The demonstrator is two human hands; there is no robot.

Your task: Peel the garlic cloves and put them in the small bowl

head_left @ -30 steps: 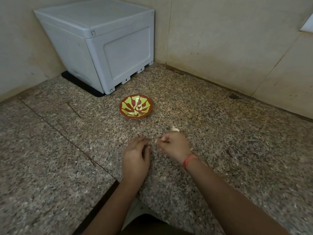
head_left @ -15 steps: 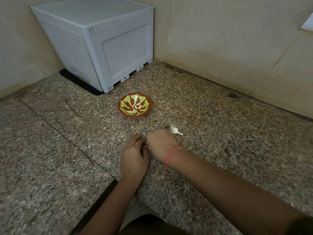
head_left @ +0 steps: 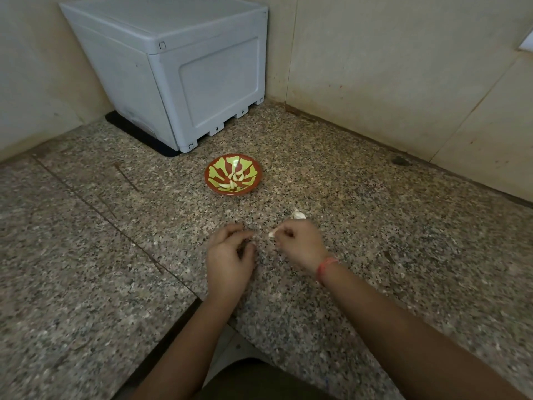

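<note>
Currently, the right hand (head_left: 301, 243) pinches one garlic clove (head_left: 272, 234) between thumb and fingertips, low over the granite surface (head_left: 389, 232). A red band (head_left: 326, 265) sits on that wrist. The left hand (head_left: 229, 255) is just beside it, apart from the clove, palm down with fingers loosely curled toward the granite; whether it holds anything cannot be told. A second pale piece of garlic (head_left: 298, 215) lies on the granite just beyond the right hand's knuckles. The small bowl (head_left: 210, 180), red-brown with a yellow-green pattern, stands upright farther out, beyond the left hand. Several peeled cloves (head_left: 235, 178) lie inside it. A grey plastic box (head_left: 187, 67) stands in the corner behind the bowl, against the beige walls (head_left: 389, 67).
</note>
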